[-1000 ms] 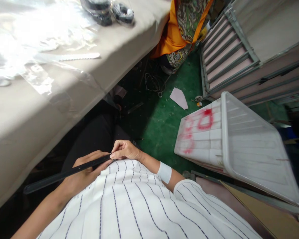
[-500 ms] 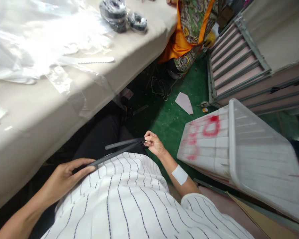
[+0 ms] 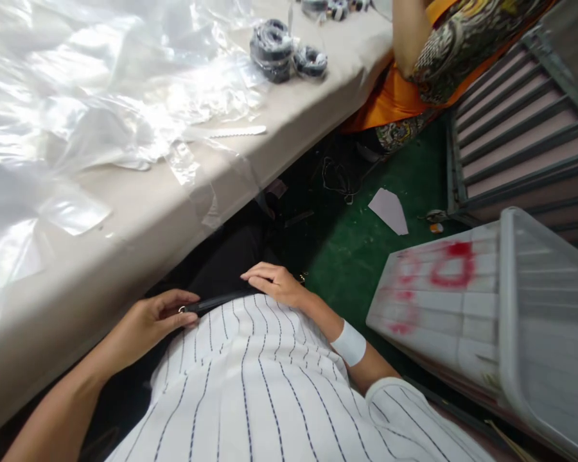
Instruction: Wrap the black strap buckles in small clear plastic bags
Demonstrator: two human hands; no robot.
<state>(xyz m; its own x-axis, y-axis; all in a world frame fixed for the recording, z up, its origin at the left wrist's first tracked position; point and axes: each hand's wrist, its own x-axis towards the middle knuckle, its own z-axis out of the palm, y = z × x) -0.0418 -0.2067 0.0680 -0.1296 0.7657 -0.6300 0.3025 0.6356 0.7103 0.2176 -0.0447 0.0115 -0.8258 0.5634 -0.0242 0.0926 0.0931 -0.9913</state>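
A thin black strap (image 3: 216, 301) lies across my lap at the hem of my striped shirt. My left hand (image 3: 149, 321) pinches its left end between thumb and fingers. My right hand (image 3: 274, 282) rests flat over the strap's right end, fingers together and pointing left; a white band wraps that wrist. Both hands are below the edge of the beige table (image 3: 139, 218).
Clear plastic bags (image 3: 77, 96) cover the table, with rolled black straps (image 3: 284, 54) at its far end. Another person in orange patterned clothes (image 3: 428, 58) sits beyond. A white plastic crate (image 3: 501, 301) with red markings stands at my right on the green floor.
My right hand has come back in from the right and now lies flat on the strap at my lap. The strap has folded short. The view has tilted up toward the table.
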